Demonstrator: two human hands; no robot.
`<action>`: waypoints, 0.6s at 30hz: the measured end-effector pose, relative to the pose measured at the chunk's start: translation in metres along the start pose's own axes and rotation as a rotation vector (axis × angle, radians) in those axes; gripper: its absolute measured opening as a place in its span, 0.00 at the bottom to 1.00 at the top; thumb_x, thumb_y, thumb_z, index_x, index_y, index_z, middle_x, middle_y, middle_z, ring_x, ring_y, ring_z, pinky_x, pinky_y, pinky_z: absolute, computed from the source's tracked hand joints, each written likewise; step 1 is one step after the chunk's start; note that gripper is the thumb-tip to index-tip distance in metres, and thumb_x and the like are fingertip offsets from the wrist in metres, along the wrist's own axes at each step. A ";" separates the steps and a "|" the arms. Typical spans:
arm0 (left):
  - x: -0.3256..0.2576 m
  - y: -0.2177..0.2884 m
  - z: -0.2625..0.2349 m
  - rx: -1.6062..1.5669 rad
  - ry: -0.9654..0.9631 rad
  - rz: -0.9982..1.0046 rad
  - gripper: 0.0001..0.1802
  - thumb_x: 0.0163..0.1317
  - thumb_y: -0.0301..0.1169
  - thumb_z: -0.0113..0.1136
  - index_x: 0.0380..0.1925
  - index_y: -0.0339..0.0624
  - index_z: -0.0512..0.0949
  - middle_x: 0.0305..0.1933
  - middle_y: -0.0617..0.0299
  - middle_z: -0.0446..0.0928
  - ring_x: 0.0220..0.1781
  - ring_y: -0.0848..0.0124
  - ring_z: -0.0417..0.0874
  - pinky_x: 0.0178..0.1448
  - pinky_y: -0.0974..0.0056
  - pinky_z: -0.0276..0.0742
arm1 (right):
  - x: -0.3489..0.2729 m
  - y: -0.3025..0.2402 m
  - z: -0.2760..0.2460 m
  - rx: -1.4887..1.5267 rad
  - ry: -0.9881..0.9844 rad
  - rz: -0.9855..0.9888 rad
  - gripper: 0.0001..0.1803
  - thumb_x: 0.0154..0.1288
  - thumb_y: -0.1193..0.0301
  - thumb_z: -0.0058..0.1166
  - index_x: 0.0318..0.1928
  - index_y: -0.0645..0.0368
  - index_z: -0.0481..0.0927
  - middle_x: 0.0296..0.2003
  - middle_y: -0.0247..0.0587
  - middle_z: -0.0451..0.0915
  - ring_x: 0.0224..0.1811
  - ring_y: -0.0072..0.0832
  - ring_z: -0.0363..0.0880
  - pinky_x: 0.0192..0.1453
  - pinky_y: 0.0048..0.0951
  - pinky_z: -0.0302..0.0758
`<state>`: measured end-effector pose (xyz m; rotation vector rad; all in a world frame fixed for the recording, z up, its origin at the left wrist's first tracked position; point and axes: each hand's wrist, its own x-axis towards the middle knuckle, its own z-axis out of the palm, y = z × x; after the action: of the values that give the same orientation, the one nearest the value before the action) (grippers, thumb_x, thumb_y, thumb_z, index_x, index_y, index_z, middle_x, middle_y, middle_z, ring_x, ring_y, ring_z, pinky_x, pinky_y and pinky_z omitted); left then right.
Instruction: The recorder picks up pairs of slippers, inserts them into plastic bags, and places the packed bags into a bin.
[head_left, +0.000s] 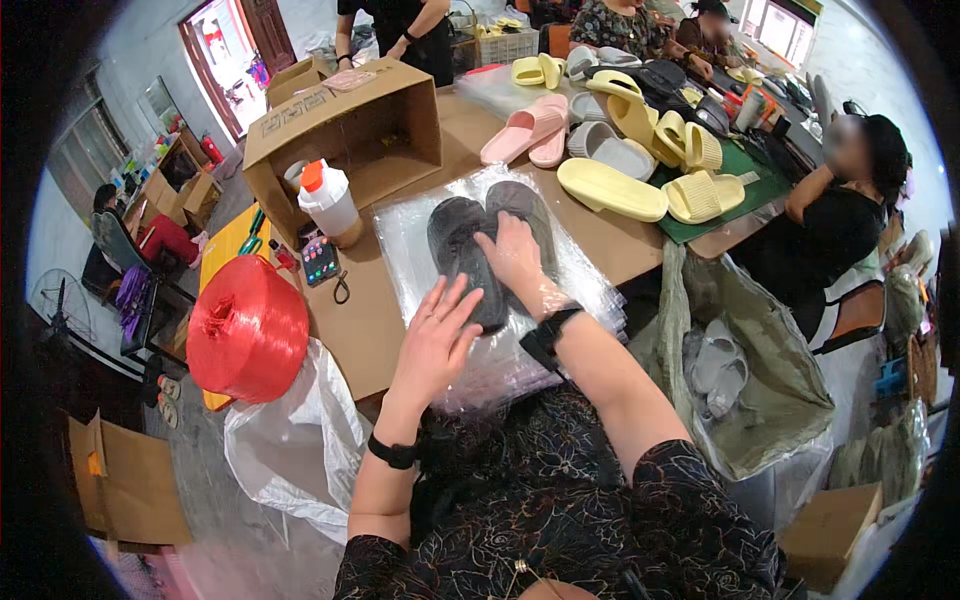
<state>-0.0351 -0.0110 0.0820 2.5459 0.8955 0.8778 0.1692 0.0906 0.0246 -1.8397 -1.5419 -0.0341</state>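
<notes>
Two dark slippers point(455, 225) are lying over clear plastic point(402, 240), the right hand point(515, 258) touching them, its grip indiscernible, the left hand point(436, 345) holding released fingers alongside.

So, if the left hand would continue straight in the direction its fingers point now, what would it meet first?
Probably the left one of the two dark slippers. The left hand already seems to reach its edge, though contact is hard to judge.
</notes>
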 end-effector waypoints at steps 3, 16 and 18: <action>-0.022 -0.006 0.004 0.185 0.049 -0.113 0.41 0.59 0.38 0.67 0.72 0.49 0.63 0.76 0.42 0.58 0.69 0.43 0.69 0.72 0.50 0.65 | -0.051 0.002 -0.033 0.142 0.078 -0.280 0.28 0.61 0.66 0.62 0.58 0.66 0.72 0.48 0.54 0.78 0.53 0.50 0.75 0.59 0.45 0.73; -0.064 -0.019 0.005 -0.135 0.118 -0.581 0.31 0.61 0.27 0.55 0.67 0.50 0.72 0.25 0.58 0.79 0.26 0.66 0.81 0.37 0.61 0.78 | -0.124 0.101 -0.168 0.134 0.058 -0.266 0.27 0.56 0.82 0.58 0.58 0.52 0.78 0.53 0.42 0.79 0.44 0.39 0.83 0.45 0.34 0.80; -0.072 -0.028 -0.002 -0.249 0.083 -0.494 0.31 0.62 0.26 0.56 0.68 0.50 0.71 0.32 0.60 0.81 0.28 0.68 0.81 0.36 0.62 0.77 | -0.120 0.095 -0.168 0.213 -0.049 -0.339 0.28 0.55 0.82 0.59 0.59 0.50 0.78 0.58 0.42 0.78 0.48 0.39 0.83 0.47 0.34 0.81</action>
<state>-0.0939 -0.0366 0.0386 1.9627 1.2756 0.8730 0.2875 -0.1020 0.0463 -1.4109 -1.8030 0.0171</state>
